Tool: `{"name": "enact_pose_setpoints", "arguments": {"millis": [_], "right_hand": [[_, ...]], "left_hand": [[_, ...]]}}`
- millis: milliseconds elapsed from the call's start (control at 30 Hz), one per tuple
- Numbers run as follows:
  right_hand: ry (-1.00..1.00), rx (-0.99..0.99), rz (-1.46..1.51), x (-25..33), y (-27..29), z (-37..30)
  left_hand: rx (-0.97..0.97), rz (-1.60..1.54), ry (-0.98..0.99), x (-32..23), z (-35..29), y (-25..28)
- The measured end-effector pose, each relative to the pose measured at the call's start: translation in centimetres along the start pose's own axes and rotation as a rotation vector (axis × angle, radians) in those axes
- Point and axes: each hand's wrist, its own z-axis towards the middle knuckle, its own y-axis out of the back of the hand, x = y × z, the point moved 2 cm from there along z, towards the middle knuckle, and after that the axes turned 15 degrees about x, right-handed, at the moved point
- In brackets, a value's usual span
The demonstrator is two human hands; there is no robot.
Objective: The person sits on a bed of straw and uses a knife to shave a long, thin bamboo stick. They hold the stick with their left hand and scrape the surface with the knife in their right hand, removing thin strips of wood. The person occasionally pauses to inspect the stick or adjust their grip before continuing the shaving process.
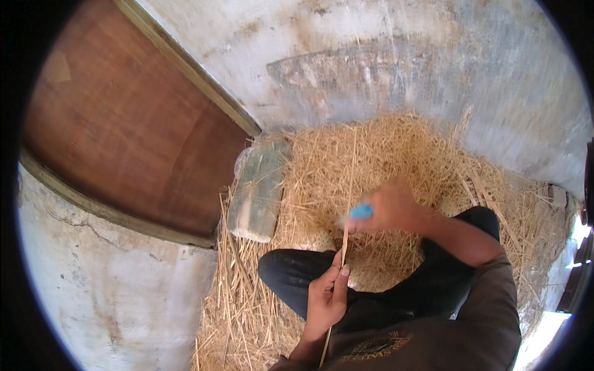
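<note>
Holds 1 long, thin, pale-tan strip (344, 241) clamped in the left hand's (328, 294) grip; clasps a blurred, blue-handled tool (361, 211) in the right hand's (396, 207) grip.

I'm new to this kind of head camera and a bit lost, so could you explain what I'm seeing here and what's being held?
There is no machine: the hands are a person's own. The picture comes from a wide camera on their head, looking down, so straight edges bend near the rim.

The left hand holds a long, thin, pale strip. The right hand, blurred, holds a blue-handled tool against or close to the strip; the blur hides which.

Straw-like litter covers much of the floor around the bent legs. A greenish block lies to the left, near a brown panel.
</note>
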Motion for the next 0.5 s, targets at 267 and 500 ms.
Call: {"name": "enact_pose_setpoints", "arguments": {"millis": [267, 500], "right_hand": [[0.036, -0.003, -0.041, 1.3, -0.5, -0.7], [-0.795, 0.017, 0.042, -14.2, 4.4, 3.1]], "left_hand": [[0.075, 0.092, 0.057, -0.6, -0.9, 0.4], [0.150, 0.059, 0.075, -1.4, -3.1, 0.2]]}}
